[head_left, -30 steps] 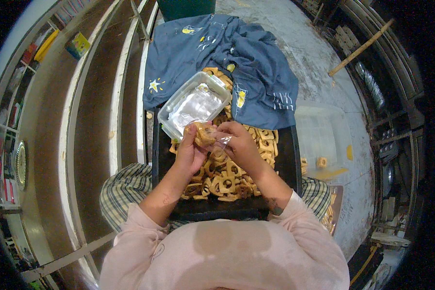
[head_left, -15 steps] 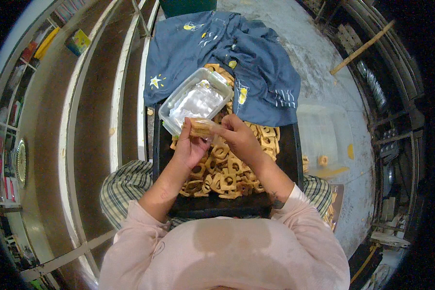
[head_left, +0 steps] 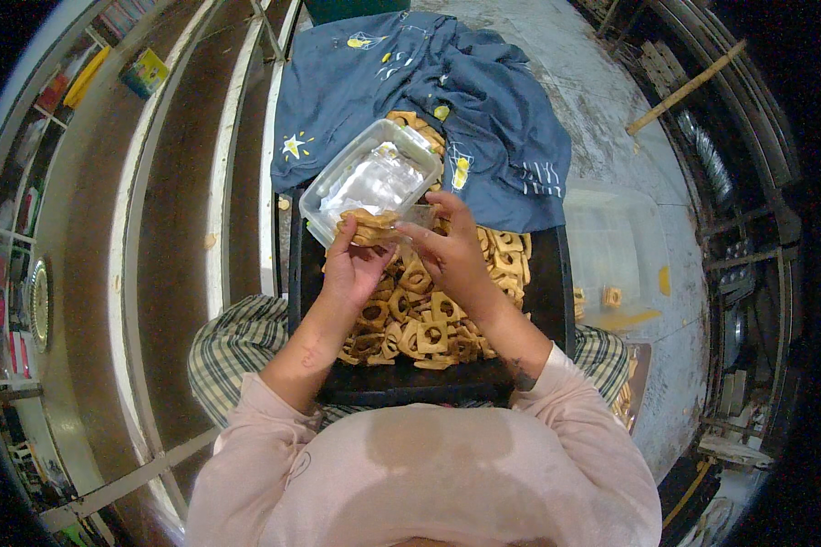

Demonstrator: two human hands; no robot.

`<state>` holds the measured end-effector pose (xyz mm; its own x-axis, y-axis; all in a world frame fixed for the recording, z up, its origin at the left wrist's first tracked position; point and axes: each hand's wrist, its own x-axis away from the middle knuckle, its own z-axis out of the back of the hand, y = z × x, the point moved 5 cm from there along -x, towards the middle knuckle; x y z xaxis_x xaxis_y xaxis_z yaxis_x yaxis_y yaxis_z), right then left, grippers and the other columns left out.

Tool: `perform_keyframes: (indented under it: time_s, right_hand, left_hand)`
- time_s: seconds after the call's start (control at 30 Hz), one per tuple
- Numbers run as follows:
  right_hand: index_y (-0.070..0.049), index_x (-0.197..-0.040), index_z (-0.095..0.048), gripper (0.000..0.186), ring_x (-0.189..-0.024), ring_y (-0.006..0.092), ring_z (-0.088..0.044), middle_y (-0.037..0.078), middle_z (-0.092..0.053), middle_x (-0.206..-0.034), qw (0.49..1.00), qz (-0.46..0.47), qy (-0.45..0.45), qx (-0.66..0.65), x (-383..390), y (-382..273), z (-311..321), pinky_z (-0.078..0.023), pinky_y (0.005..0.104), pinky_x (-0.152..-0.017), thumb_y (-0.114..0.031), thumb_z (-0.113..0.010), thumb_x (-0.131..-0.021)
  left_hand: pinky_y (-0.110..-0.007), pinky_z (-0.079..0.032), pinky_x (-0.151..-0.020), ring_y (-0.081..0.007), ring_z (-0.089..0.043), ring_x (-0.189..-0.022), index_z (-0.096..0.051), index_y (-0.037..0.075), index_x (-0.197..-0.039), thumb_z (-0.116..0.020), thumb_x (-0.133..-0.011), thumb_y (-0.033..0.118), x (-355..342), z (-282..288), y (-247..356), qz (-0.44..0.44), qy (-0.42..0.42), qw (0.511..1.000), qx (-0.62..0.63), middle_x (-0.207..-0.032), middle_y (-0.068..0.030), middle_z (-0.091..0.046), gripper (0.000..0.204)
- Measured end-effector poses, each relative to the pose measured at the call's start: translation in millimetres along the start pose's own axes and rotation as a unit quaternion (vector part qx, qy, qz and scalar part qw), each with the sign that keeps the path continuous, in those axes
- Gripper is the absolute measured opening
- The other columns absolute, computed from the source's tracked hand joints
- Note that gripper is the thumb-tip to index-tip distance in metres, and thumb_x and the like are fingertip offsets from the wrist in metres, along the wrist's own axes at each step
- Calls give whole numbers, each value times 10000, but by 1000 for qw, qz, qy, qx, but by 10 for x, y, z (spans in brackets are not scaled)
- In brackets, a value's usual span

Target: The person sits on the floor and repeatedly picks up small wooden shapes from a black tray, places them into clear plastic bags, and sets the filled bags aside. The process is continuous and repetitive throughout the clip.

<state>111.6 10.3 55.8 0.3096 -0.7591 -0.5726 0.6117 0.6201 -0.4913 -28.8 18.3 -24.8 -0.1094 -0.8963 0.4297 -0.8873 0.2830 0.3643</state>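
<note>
Left grip [head_left: 359, 268] is closed around a stack of biscuits [head_left: 367, 228]. Just beside it, right grip [head_left: 447, 250] touches clear film [head_left: 418, 216] at the stack's right end; cannot tell if pinched. Plastic tub [head_left: 329, 178] sits just beyond left grip; loose biscuits [head_left: 418, 339] lie beneath both.

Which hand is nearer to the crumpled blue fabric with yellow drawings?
Right. The right hand is close to the near edge of the blue fabric; the left hand is farther back toward the body, holding golden-brown biscuits.
</note>
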Motion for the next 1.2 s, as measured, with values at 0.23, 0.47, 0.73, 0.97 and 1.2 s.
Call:
perform_keyframes:
  time_s: [0.23,0.47,0.73,0.97,1.2]
  right_hand:
    - [-187,-857,-655,268,-1072,300,-379,104,-413,-1183,999,9,41,6,-49,-21,30,-302,430,-894,-137,-691,-596]
    - [-137,-784,-640,180,-1066,301,-385,100,-418,-1158,996,36,80,36,-48,-130,79,-238,477,-936,-135,-694,-613]
    - [-97,-895,-585,273,-997,284,-419,85,-448,-1077,985,-34,148,-80,-65,37,-89,-330,387,-870,-82,-652,-632]
    - [-83,-961,-531,254,-1010,280,-431,105,-476,-1058,974,27,-219,49,556,425,-1015,-376,390,-844,-86,-534,-707]
    - [-58,-918,-526,237,-989,293,-444,96,-492,-1048,981,31,-122,145,818,735,-1118,-394,375,-800,-110,-533,-687]
  left_hand:
    - [-401,-388,-887,-236,-472,-1028,-422,82,-1134,-609,-773,293,7,-24,-126,71,-71,995,5,-1090,-81,-495,457]
    - [-385,-408,-872,-218,-487,-1006,-411,72,-1145,-605,-755,391,-2,-43,-120,66,-97,991,-65,-1089,-74,-495,540]
    - [-368,-417,-826,-214,-494,-1002,-431,81,-1134,-589,-781,363,-30,-72,142,-9,-68,997,-48,-1104,-80,-499,478]
    - [-455,-412,-874,-250,-490,-1007,-457,64,-1092,-584,-784,351,-97,-23,379,-53,-41,998,18,-1078,-99,-507,440]
    - [-457,-424,-864,-278,-497,-996,-437,57,-1099,-621,-758,324,-111,29,274,-24,-12,998,61,-1092,-109,-487,470]
